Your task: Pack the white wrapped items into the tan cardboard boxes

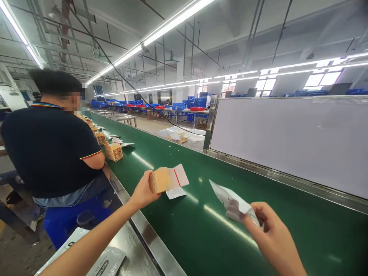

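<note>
Green belt [184, 230]: moving line, anything dropped rides off.
Left hand [143, 191]: pinching brown pad [160, 180] by its edge, could slip.
Right hand [273, 237]: gripping crumpled white pouch [230, 201] loosely above belt.

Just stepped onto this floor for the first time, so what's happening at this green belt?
A person stands at a green conveyor belt. Their left hand holds up a small tan box in a clear bag with a red strip, and their right hand holds a white pouch above the belt. A co-worker in a dark shirt stands further along, by more tan boxes.

Left hand [143, 193] grips brown packet [161, 179]; right hand [273, 237] pinches silver pouch [232, 202].
</note>
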Motion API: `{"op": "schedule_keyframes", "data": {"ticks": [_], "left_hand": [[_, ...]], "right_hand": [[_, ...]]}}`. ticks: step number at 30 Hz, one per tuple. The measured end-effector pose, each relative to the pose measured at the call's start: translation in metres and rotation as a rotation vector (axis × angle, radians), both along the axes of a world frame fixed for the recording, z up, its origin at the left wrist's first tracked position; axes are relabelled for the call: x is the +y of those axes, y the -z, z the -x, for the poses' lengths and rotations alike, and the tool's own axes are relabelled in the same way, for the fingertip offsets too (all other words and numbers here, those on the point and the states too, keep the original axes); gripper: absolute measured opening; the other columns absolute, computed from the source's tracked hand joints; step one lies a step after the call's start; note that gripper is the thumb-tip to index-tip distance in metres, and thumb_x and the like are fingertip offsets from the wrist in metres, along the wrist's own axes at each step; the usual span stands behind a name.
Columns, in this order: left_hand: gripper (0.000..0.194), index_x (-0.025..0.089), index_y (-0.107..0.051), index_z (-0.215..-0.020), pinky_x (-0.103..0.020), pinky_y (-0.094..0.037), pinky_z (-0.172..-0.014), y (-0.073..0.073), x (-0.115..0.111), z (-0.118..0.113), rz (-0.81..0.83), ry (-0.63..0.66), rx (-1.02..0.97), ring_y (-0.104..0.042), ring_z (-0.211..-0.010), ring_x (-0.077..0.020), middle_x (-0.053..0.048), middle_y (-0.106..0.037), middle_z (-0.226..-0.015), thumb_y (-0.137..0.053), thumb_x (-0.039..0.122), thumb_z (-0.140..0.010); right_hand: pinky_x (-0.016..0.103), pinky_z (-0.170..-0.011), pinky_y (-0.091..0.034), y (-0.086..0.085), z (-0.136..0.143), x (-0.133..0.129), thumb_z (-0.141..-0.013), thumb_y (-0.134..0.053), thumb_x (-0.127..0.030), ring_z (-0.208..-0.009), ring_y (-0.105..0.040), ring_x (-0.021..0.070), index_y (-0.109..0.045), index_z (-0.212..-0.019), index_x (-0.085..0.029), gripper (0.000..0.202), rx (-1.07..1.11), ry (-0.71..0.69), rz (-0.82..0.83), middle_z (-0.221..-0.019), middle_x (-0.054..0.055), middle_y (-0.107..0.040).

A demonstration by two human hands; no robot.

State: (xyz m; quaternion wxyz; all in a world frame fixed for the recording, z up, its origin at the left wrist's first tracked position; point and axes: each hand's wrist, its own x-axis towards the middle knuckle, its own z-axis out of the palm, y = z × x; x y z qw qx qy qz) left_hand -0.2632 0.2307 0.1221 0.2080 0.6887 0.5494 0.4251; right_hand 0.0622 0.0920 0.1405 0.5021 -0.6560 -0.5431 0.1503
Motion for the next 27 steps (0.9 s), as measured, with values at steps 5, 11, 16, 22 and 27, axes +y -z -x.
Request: {"op": "schedule_keyframes", "data": {"ticks": [5, 11, 16, 22, 27], "left_hand": [[0.063, 0.022, -0.041, -0.116, -0.036, -0.049, -0.087, 0.003, -0.077, -0.057, -0.057, 0.190, 0.081, -0.058, -0.102, -0.0227, -0.004, -0.057, -0.111, -0.066, 0.015, -0.058], [0.066, 0.023, -0.040, -0.119, -0.043, -0.046, -0.093, 0.015, -0.110, -0.086, -0.141, 0.208, 0.079, -0.054, -0.110, -0.0248, -0.007, -0.054, -0.118, -0.059, 0.007, -0.058], [0.062, 0.022, -0.041, -0.117, -0.042, -0.048, -0.090, 0.020, -0.120, -0.097, -0.058, 0.194, 0.040, -0.057, -0.105, -0.0245, -0.007, -0.056, -0.114, -0.061, 0.012, -0.059], [0.063, 0.024, -0.039, -0.122, -0.043, -0.048, -0.094, 0.023, -0.129, -0.113, -0.316, 0.225, 0.143, -0.056, -0.111, -0.0251, -0.007, -0.056, -0.120, -0.060, 0.010, -0.064], [0.067, 0.023, -0.035, -0.128, -0.050, -0.043, -0.101, 0.022, -0.136, -0.131, -0.564, 0.266, 0.222, -0.050, -0.121, -0.0283, -0.011, -0.054, -0.125, -0.058, 0.007, -0.067]], "right_hand": [[0.019, -0.057, -0.051, -0.030, 0.017, -0.031, -0.078, -0.061, -0.041, -0.072, -0.063, 0.0160, -0.065, -0.092, -0.023, 0.023, 0.145, -0.168, -0.223, -0.086, 0.002, -0.067], [0.016, -0.048, -0.048, -0.023, -0.006, -0.053, -0.070, -0.061, -0.035, -0.054, -0.059, 0.0119, -0.071, -0.082, -0.026, 0.018, -0.066, 0.044, -0.207, -0.072, -0.002, -0.067], [0.017, -0.037, -0.041, -0.025, -0.025, -0.071, -0.068, -0.064, -0.041, -0.046, -0.051, 0.0116, -0.068, -0.078, -0.022, 0.022, 0.005, 0.255, -0.202, -0.065, -0.001, -0.062], [0.018, -0.053, -0.045, -0.015, -0.004, -0.079, -0.085, -0.055, -0.022, -0.056, -0.054, 0.0093, -0.062, -0.079, -0.021, 0.009, -0.427, 0.186, -0.478, -0.073, -0.001, -0.063], [0.020, -0.058, -0.045, 0.009, 0.018, -0.068, -0.084, -0.040, -0.004, -0.066, -0.058, 0.0115, -0.061, -0.090, -0.019, 0.026, -0.555, -0.023, -0.492, -0.085, 0.003, -0.065]]}}
